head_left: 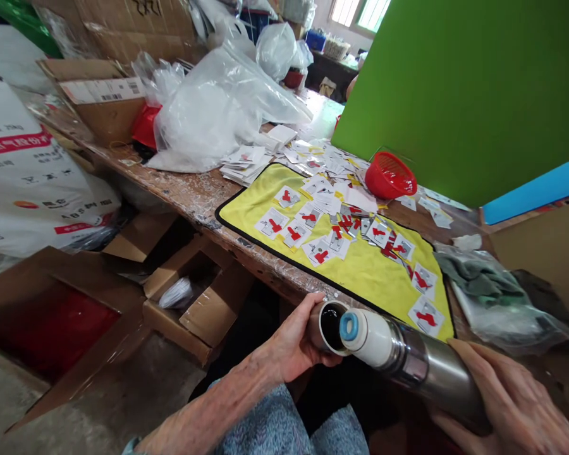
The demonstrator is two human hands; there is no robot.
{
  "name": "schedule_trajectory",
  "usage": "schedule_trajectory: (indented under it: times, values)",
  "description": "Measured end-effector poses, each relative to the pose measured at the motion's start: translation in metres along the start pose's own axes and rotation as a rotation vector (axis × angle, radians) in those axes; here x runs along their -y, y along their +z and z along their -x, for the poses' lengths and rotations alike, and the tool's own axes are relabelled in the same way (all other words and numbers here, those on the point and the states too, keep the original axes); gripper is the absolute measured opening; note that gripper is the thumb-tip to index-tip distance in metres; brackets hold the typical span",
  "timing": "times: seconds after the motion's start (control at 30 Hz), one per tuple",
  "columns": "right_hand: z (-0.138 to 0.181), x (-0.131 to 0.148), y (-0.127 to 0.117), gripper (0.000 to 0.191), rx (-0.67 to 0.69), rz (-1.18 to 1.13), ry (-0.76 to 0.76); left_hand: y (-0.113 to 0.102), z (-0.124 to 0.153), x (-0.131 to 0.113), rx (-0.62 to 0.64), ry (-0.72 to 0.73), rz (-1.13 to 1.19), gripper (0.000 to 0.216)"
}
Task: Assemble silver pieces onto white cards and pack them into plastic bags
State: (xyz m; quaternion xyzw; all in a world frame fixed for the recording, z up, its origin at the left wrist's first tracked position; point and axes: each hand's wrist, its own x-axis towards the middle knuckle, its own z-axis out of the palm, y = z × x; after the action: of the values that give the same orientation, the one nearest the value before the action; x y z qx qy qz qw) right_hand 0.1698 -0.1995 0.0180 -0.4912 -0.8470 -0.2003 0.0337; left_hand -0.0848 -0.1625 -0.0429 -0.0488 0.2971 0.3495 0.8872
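My right hand is wrapped round a steel thermos flask, tilted so its white neck and blue stopper point at a small cup. My left hand grips that white cup, whose inside looks dark, right at the flask's mouth. Both are held low, just in front of the table's near edge. On the table lies a yellow cloth mat strewn with several small white packets with red parts.
A red plastic basket stands beyond the mat, by a green board. Clear plastic bags and cardboard boxes crowd the back left. Open cartons sit on the floor at left. A bagged grey cloth lies at right.
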Motion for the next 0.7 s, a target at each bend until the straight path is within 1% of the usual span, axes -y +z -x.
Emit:
schedule_trajectory:
  times: [0.13,0.33,0.5,0.63,0.7]
  values:
    - [0.002,0.006,0.008,0.059,-0.029,-0.077,0.018,0.009,0.006,-0.007,0.003,0.035,0.024,0.044]
    - [-0.006,0.03,0.015,0.05,-0.085,-0.267,0.157,0.023,0.018,-0.016,0.036,0.159,-0.005,0.048]
    - [-0.012,0.046,0.017,0.045,-0.105,-0.392,0.238,0.031,0.022,-0.023,0.033,0.205,-0.024,0.047]
    - [-0.014,0.053,0.021,0.045,-0.133,-0.474,0.32,0.036,0.023,-0.026,0.029,0.223,-0.011,0.045]
    - [-0.013,0.056,0.024,0.047,-0.11,-0.538,0.366,0.04,0.024,-0.027,0.031,0.218,-0.01,0.045]
